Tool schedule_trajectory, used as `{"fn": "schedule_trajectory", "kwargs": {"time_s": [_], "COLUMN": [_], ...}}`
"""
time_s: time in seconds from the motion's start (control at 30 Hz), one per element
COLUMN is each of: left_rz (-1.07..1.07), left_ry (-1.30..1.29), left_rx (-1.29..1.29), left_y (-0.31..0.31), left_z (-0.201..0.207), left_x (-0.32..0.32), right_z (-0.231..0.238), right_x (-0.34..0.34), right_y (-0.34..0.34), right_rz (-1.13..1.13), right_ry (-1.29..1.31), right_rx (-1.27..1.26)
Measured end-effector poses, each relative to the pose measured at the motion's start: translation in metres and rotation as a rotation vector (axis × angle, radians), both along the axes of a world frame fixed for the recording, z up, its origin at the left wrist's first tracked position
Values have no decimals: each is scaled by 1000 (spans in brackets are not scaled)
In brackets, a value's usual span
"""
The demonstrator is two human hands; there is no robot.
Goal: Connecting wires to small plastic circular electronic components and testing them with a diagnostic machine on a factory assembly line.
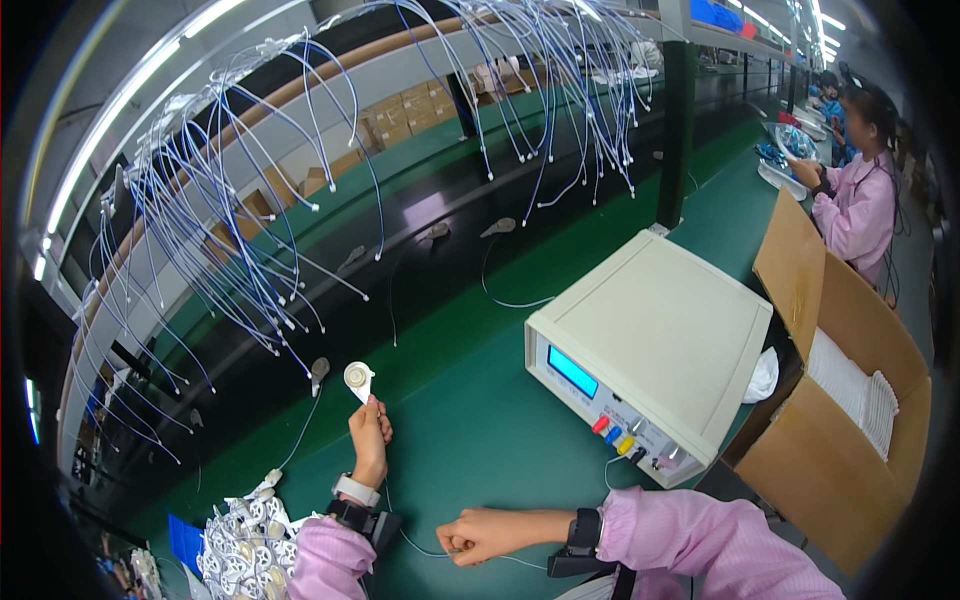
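My left hand is closed on the narrow end of a white round plastic piece with a yellowish centre, raised over the green bench. To its right, my right hand rests low near the front of the bench, curled into a fist. A thin pale cable shows on both sides of that fist. Whether the fingers grip it or anything else is hidden. A heap of white plastic pieces, some with spoked round parts, lies left of my left forearm.
A beige box-shaped instrument with a lit blue screen and coloured terminals stands right. Beyond it is an open carton. White and blue cables hang from a rail above a dark conveyor. A person in pink works far right.
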State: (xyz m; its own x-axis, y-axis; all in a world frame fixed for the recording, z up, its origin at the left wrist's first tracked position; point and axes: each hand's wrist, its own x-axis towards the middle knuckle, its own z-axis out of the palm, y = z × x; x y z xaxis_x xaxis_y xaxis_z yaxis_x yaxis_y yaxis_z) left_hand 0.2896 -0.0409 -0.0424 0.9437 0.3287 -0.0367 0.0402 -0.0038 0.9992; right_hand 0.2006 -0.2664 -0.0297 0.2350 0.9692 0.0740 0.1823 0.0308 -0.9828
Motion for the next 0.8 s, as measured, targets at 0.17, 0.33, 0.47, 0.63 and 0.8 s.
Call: {"fn": "schedule_trajectory", "kwargs": {"time_s": [0.17, 0.33, 0.47, 0.63, 0.8], "left_rz": [16, -20, -38, -37, -34], "left_ry": [-112, -122, -103, -103, -111], "left_rx": [55, 100, 139, 147, 172], "left_y": [-22, -23, -25, -25, -24], "left_z": [-7, -9, -9, -10, -8], "left_x": [14, 14, 14, 11, 9], "right_z": [7, 6, 8, 10, 10], "right_x": [5, 4, 4, 3, 1], "right_y": [-7, -6, -9, -10, -9], "right_rz": [-171, -118, -89, -84, -73], "right_ry": [-162, -171, -169, -167, -163], "right_rx": [74, 63, 38, 35, 25]}}
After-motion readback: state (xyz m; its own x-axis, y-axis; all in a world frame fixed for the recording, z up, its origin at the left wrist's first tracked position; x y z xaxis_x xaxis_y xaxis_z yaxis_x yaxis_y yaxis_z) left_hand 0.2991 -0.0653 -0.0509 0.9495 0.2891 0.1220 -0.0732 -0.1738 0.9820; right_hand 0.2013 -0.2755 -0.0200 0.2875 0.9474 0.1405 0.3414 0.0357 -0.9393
